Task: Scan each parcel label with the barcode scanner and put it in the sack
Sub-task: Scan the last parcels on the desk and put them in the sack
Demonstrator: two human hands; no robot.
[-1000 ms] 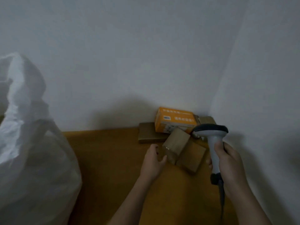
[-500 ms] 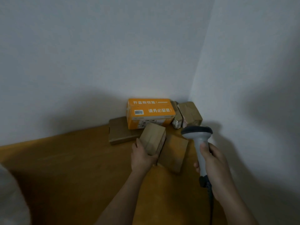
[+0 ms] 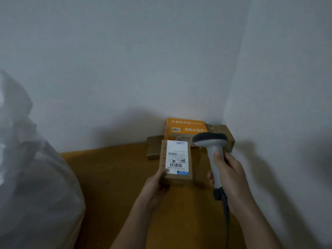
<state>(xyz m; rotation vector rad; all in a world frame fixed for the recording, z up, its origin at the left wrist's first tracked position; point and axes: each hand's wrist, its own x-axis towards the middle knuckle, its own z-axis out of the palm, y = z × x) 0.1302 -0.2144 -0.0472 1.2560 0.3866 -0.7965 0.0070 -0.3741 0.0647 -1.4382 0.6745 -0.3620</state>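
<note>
At the far left the white sack bulged up beside the counter, well apart from everything else and on my left side, so my left hand was the one nearer to it. My left hand held a small brown parcel by its near lower corner, my fingers wrapped around that edge, lifted with its long axis running away from me and its white label turned up. On that label I could make out a barcode near the bottom with a row of characters under it and a blue strip at the corner, but the print was too blurred to read. Behind the parcel a flat brown box lay on the counter, and an orange box with white Chinese writing and a small barcode stood against the wall, with another taped brown box in the corner beside it. To the right, my right hand was closed around the grey handle of the barcode scanner, its dark head just beside the parcel's far right corner. I judged the scanner's head needed to tip left and down toward the barcode, which lay to the left of my right fingers and nearer to me than the scanner's head.
</note>
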